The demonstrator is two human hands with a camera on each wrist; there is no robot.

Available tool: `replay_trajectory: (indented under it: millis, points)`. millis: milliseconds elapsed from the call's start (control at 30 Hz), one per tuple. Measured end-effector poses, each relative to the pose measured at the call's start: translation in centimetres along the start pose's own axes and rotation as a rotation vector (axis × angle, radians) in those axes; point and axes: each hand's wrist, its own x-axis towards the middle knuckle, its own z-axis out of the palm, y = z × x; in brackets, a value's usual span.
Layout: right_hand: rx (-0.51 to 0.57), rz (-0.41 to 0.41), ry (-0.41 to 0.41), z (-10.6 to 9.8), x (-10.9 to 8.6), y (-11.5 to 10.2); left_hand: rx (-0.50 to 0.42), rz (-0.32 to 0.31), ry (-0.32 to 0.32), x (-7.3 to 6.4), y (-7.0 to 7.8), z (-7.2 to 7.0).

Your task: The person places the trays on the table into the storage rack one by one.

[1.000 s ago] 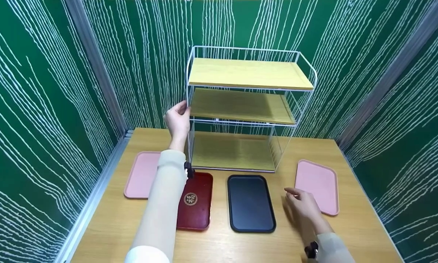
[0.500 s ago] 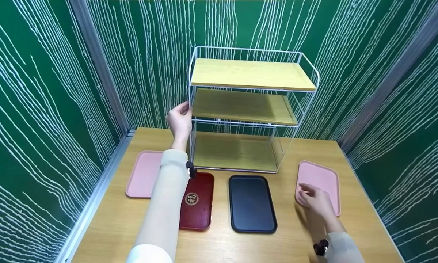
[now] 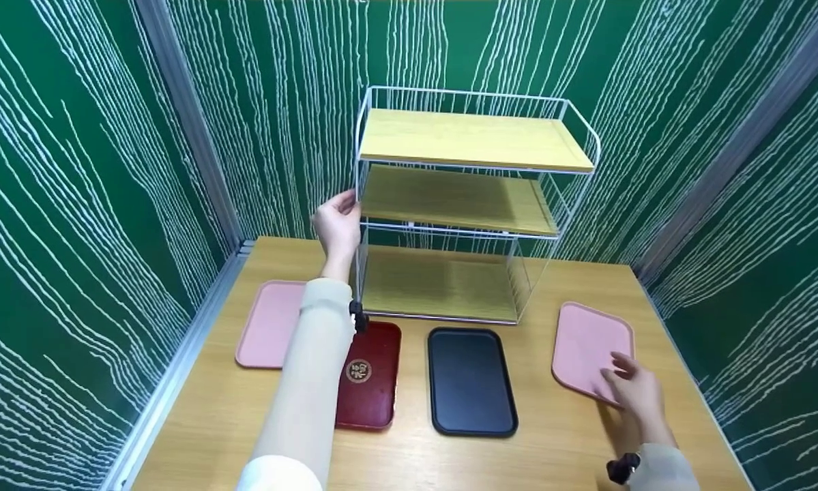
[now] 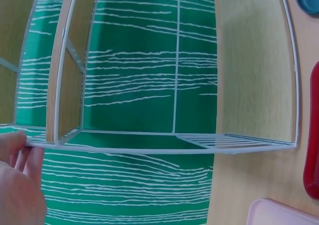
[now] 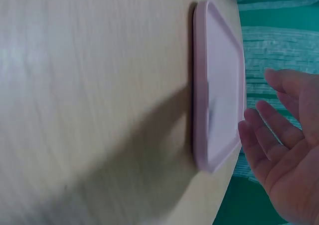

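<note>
My left hand (image 3: 338, 225) pinches the white wire upright at the left side of a three-tier shelf rack (image 3: 477, 140) with wooden boards. In the left wrist view, thumb and fingers (image 4: 34, 160) close on that wire near the middle board. My right hand (image 3: 635, 390) hovers over the near right corner of a pink tray (image 3: 582, 344), holding nothing. The right wrist view has its fingers spread and loosely bent, above the pink tray (image 5: 224, 90), which lies flat on the table.
A black tray (image 3: 472, 382) and a dark red tray (image 3: 374, 382) with a gold emblem lie before the rack. Another pink tray (image 3: 269, 327) is at the left, partly behind my left sleeve. Green walls with white streaks enclose the wooden table (image 3: 436, 460).
My right hand has moved rightward from the table beside the right pink tray to over its near right corner. The left hand keeps its grip on the rack.
</note>
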Motion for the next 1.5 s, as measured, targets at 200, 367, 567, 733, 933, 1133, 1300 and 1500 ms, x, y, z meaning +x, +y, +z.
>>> replay_trajectory:
  millis: [200, 367, 567, 733, 933, 1133, 1300, 1500]
  points:
    - [0.12, 0.133, 0.028, -1.8, -0.4, 1.7, -0.006, -0.001, -0.005, -0.2, 0.0, 0.1]
    - [0.068, 0.145, 0.027, -2.6, -0.4, 2.8, -0.015, -0.006, -0.013, -0.3, 0.1, 0.1]
    - [0.15, 0.236, 0.023, -2.7, -0.2, 3.4, -0.014, 0.003, -0.022, -0.3, 0.2, 0.0]
    - [0.138, 0.249, 0.027, -2.3, -0.3, 4.0, -0.008, -0.002, -0.024, -0.2, 0.1, -0.2]
    - [0.123, 0.255, 0.045, -1.8, -0.5, 4.8, -0.031, -0.02, -0.027, 0.1, 0.0, -0.3]
    - [0.134, 0.305, 0.082, -1.1, -0.3, 5.4, -0.029, -0.031, -0.027, 0.1, 0.1, -0.1]
    - [0.185, 0.335, 0.119, -0.9, -0.2, 5.6, -0.019, -0.019, -0.035, 0.1, 0.0, -0.2]
    - [0.225, 0.352, 0.141, -0.6, -0.3, 5.7, -0.012, -0.012, -0.04, 0.2, -0.1, -0.3]
